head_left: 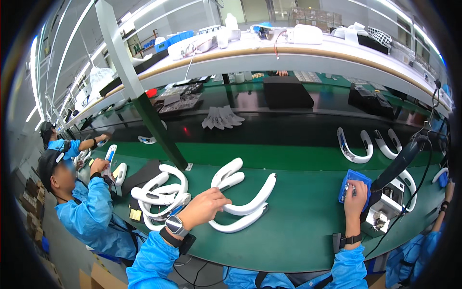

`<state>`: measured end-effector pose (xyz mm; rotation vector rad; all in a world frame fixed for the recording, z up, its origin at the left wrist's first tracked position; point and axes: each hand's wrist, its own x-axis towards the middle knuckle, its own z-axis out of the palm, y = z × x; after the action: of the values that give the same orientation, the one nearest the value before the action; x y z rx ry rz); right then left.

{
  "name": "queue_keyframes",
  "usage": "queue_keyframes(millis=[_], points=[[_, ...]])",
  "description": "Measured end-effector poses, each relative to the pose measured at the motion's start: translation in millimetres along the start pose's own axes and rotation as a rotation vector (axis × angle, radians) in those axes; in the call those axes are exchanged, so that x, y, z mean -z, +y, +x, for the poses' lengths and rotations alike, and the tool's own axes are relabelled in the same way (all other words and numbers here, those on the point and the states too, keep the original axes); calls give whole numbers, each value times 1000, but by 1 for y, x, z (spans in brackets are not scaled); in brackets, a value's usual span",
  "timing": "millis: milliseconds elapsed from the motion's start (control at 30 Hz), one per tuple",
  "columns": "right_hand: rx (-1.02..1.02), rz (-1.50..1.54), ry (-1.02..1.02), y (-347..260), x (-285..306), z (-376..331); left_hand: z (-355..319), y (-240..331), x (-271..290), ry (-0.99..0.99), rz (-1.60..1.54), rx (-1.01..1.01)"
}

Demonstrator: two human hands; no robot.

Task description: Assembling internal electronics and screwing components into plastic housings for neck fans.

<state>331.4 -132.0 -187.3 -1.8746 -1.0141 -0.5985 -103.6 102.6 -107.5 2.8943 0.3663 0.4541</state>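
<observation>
My left hand (207, 207) closes its fingers on the end of a white curved, U-shaped plastic housing (255, 198) lying on the green bench. Behind that hand rests another white curved housing (230, 174). To its left is a tangled pile of similar white housings (166, 190). At the right, my right hand (355, 192) reaches into a small blue bin (365, 178) holding small metal parts. Its fingertips are pinched together down among the parts; what they hold is too small to make out.
Right of the bin stands a metal fixture (382, 209) beside a black hanging power screwdriver (402, 161) with its cable. More white housings (353, 149) lie on the dark conveyor. A green-and-white post (144, 101) rises at left. Co-workers (91, 207) sit at both sides.
</observation>
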Motion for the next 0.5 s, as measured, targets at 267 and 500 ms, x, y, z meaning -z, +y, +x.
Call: queue_keyframes(millis=[267,500], points=[[-1,15,-13,-1,-8,3,-25,-17,-10,6,39,30],[-9,24,-50,3,-7,-1,-38,-13,-7,-125,98,101]])
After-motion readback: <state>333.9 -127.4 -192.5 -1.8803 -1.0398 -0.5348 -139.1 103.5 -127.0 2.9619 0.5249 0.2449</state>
